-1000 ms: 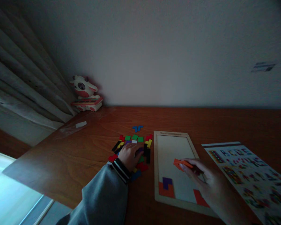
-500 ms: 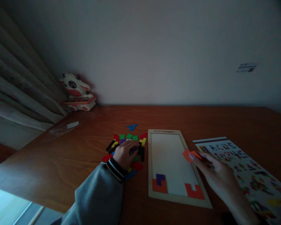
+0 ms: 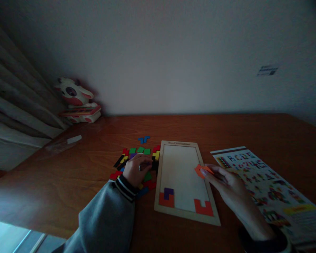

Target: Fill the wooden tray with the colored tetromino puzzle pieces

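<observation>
My right hand [image 3: 225,181] pinches an orange puzzle piece [image 3: 201,171] above the right side of a pale wooden puzzle board [image 3: 187,219]. Inside the frame, a purple piece [image 3: 169,193] fits against an orange-red piece [image 3: 166,202] at the lower left. A red U-shaped piece [image 3: 204,208] lies in the lower right corner. My left hand [image 3: 136,169] is over the pile of coloured pieces left of the board, its fingers curled together at a black piece [image 3: 155,165]. What its fingertips grip, if anything, is hidden.
Two blue pieces [image 3: 143,140] lie beyond the pile. A printed pattern sheet [image 3: 268,189] is to the right, partly under my right forearm. A cow-shaped toy keyboard [image 3: 79,102] stands at the back left, near a curtain [image 3: 18,91]. Clear plastic with a white label [image 3: 74,139] lies left.
The whole view has shifted, so things appear further left. My right hand still holds the orange piece over the board's right side. My left hand stays at the pile.
</observation>
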### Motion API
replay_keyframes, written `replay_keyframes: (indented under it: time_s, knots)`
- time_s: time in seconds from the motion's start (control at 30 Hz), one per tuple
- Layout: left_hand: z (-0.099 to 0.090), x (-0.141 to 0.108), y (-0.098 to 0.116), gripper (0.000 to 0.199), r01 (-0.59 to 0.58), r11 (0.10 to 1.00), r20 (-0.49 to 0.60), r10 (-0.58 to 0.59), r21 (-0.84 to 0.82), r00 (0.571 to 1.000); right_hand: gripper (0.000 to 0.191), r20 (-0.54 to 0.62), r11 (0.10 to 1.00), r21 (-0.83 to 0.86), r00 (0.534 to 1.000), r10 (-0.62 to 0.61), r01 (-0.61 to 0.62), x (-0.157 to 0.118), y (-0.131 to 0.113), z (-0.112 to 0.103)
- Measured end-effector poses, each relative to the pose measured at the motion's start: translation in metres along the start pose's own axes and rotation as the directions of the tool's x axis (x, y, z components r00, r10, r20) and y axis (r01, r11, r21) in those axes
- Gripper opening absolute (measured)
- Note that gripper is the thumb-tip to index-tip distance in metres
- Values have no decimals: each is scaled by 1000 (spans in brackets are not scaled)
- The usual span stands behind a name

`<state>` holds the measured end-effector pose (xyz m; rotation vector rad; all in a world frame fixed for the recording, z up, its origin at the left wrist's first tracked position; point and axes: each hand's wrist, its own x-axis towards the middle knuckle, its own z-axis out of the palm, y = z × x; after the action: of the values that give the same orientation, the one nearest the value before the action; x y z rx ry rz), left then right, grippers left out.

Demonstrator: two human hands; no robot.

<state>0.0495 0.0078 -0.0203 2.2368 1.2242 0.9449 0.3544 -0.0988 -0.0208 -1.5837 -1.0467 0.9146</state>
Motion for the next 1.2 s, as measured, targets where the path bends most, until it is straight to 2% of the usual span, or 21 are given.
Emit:
replay_keyframes:
  time_s: [0.1,0.2,0.3,0.37,0.43,0.5,0.63,0.77,0.87,1.03,1.1,1.2]
  knots:
    - [1,0,4,8,31,1000,-13,-31,-4,999,46,-29,999,-27,999,-25,25,0,0,-2]
    - [4,-1,14,8,150,969,9,-152,-197,988,45,-38,999,-35,998,-43,42,-4,-2,-2]
    - [9,-4,30,21,309,810,99,-301,-499,949,42,5,999,-18,999,-36,36,-11,-8,4]
    - [14,-6,42,32,361,685,157,-343,-633,926,42,41,999,-5,999,-32,32,-16,-12,12]
    - [20,-10,52,38,390,594,206,-355,-704,912,43,58,998,3,996,-64,64,-22,-16,21]
    - [26,-13,58,35,414,530,254,-350,-740,902,41,66,993,7,990,-121,121,-27,-18,29]
    - [35,-18,61,32,429,442,297,-337,-788,893,24,177,977,-12,963,-206,211,-32,-22,40]
    - [38,-21,61,33,444,356,329,-339,-822,882,21,239,963,5,935,-263,270,-31,-25,45]
    - [37,-21,64,30,427,335,329,-310,-840,892,20,260,952,9,918,-299,307,-30,-28,45]
    - [41,-24,70,26,368,365,281,-269,-855,921,27,330,949,1,896,-298,315,-33,-33,47]
    - [44,-26,71,27,371,396,282,-267,-840,922,26,328,953,11,900,-289,302,-33,-33,48]
    - [47,-29,70,34,343,500,232,-272,-795,934,27,315,975,38,924,-218,217,-33,-32,48]
